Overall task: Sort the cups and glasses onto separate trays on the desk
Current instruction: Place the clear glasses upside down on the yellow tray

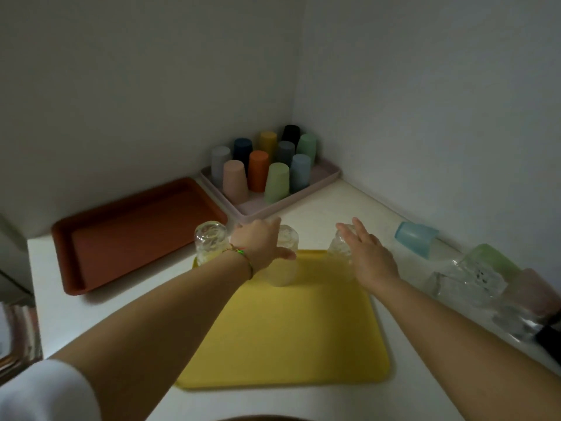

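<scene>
Your pink tray (331, 173) holds ten cups (258, 171); on the yellow tray (288, 329) your left hand (258, 244) grips the middle glass (283, 265) and your right hand (372, 262) touches the right glass (337, 247) with straight fingers, while leftovers (467, 278) wait at right.

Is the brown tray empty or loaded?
Empty: the brown tray shows only its bare floor, with nothing standing on it.

A: Any writing on the trays (136, 238) or cups (258, 171)?
B: None that reads; no labels, brands or numbers.
A: The glasses (211, 238)?
B: The right glass (476, 279) on the counter (121, 314) shows dark specks, too blurred to read as letters.
</scene>
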